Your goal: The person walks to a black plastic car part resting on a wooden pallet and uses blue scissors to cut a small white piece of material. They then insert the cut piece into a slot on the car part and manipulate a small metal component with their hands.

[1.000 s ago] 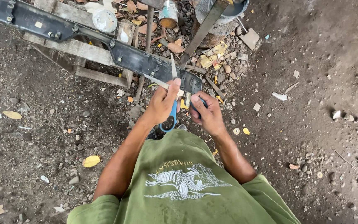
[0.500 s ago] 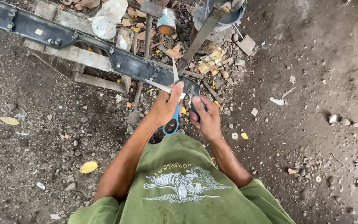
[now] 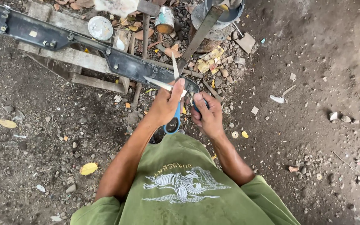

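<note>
Nearby, rusty tin can (image 3: 165, 20), contents unseen.

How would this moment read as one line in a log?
left hand: grips blue-handled scissors, blades spread | right hand: holds small piece at blades, unclear what | behind: black bar on wood planks | ground: dirt, litter

Scissors (image 3: 173, 121) at centre have blue handles and bare silver blades. The shirt (image 3: 188, 187) at the bottom is olive green with a white print. The long bar (image 3: 63, 39) across the upper left is black. Yellow leaves (image 3: 88, 168) dot the grey-brown dirt (image 3: 313, 146).
</note>
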